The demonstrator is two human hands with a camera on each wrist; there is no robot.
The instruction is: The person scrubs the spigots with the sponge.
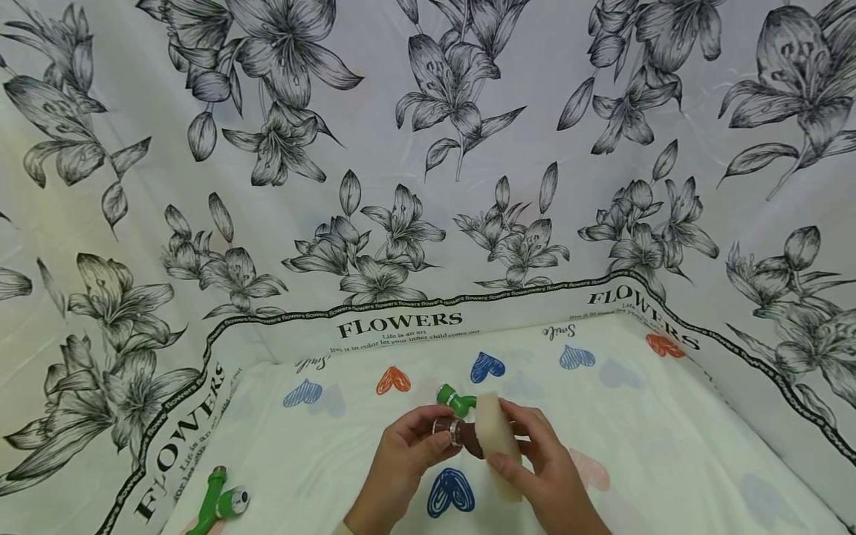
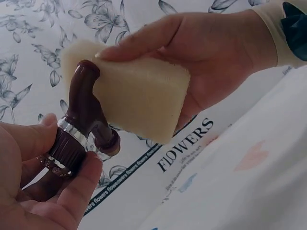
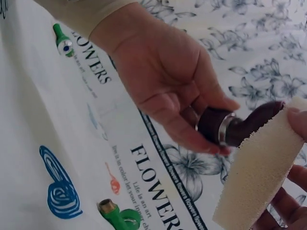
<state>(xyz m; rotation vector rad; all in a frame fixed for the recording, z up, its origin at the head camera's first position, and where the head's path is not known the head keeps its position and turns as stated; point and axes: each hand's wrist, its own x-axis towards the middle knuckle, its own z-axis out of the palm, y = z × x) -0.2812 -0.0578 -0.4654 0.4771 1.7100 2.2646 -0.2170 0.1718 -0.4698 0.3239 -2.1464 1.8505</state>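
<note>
The likeliest trouble, I judge, is the brown tap (image 2: 85,93) twisting or slipping: the left hand (image 1: 406,452) has it only at its ribbed collar, so a hard push from the sponge (image 1: 496,442) on the free end could lever it loose and drop it on the table (image 1: 348,431). The sponge might also miss the side spout, because its broad flat face meets a curved shape. A careless elbow or wrist could nudge the far green tap (image 1: 455,401), which lies just beyond the hands.

The brown tap is between the hands, its collar end at the left and its free end toward the right. The left fingers and thumb are closed round the collar; the right hand (image 1: 545,468) grips the sponge, thumb on one face and fingers on the other. Whether sponge and tap touch, I cannot quite tell. Another green tap (image 1: 229,505) lies near left, well apart.
</note>
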